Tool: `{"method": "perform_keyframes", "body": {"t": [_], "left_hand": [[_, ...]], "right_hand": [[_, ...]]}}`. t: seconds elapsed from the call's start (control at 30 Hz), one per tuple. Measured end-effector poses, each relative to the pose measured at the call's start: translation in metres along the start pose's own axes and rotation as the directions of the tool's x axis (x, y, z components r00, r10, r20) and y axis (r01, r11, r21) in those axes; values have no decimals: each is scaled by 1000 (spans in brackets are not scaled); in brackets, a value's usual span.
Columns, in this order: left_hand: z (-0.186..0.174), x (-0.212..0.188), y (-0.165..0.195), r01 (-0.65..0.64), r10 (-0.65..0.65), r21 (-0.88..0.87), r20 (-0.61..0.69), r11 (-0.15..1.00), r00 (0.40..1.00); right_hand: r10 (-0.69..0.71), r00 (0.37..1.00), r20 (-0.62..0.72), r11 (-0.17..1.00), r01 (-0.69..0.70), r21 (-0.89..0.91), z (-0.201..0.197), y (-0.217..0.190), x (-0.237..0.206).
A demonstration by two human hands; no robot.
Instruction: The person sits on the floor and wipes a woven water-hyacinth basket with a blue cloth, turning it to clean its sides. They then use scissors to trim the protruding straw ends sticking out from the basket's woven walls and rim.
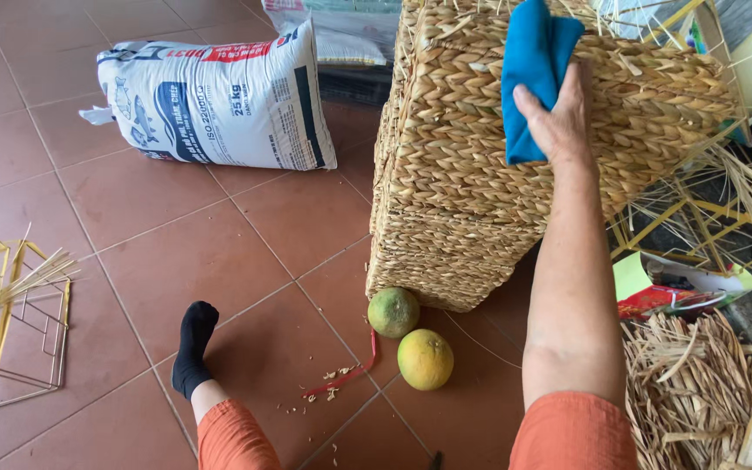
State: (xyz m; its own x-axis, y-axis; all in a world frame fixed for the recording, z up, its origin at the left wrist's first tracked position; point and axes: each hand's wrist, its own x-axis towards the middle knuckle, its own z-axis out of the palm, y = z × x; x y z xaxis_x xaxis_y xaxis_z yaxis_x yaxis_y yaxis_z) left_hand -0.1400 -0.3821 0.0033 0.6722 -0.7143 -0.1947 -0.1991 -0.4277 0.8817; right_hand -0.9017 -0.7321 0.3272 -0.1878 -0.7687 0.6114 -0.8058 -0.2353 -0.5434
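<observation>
My right hand (563, 122) is raised and presses a folded blue cloth (528, 61) against the side of a large woven straw basket (446, 183). The basket stands tilted on the tiled floor, loose straw ends sticking out along its top and right side. My forearm reaches up from an orange sleeve at the bottom right. My left hand is out of the picture. My left foot in a black sock (191, 344) rests on the tiles at the lower left.
A green round fruit (392, 312) and a yellow one (425, 359) lie by the basket's lower corner, beside a red strip (350, 374). A printed white sack (219, 100) lies behind. A yellow wire frame (10, 331) is at left, a straw pile (698, 392) at right.
</observation>
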Motion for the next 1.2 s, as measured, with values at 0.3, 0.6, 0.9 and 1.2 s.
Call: {"method": "perform_keyframes", "body": {"t": [0.3,0.6,0.9,1.2], "left_hand": [[163,-81,235,-448,446,-133,525,884,725],[296,-129,454,-659,838,-518,355,545,414],[386,-152,472,-930,944,-208,197,303,263],[338,-214,398,-751,900,-500,178,431,398]], "right_hand": [[-441,872,-212,897,424,-124,-29,-20,-104],[-258,940,-223,917,311,250,-59,-45,-217],[428,703,-569,483,354,801,-63,42,-312],[725,682,-95,-11,148,989,-120,161,-393]]}}
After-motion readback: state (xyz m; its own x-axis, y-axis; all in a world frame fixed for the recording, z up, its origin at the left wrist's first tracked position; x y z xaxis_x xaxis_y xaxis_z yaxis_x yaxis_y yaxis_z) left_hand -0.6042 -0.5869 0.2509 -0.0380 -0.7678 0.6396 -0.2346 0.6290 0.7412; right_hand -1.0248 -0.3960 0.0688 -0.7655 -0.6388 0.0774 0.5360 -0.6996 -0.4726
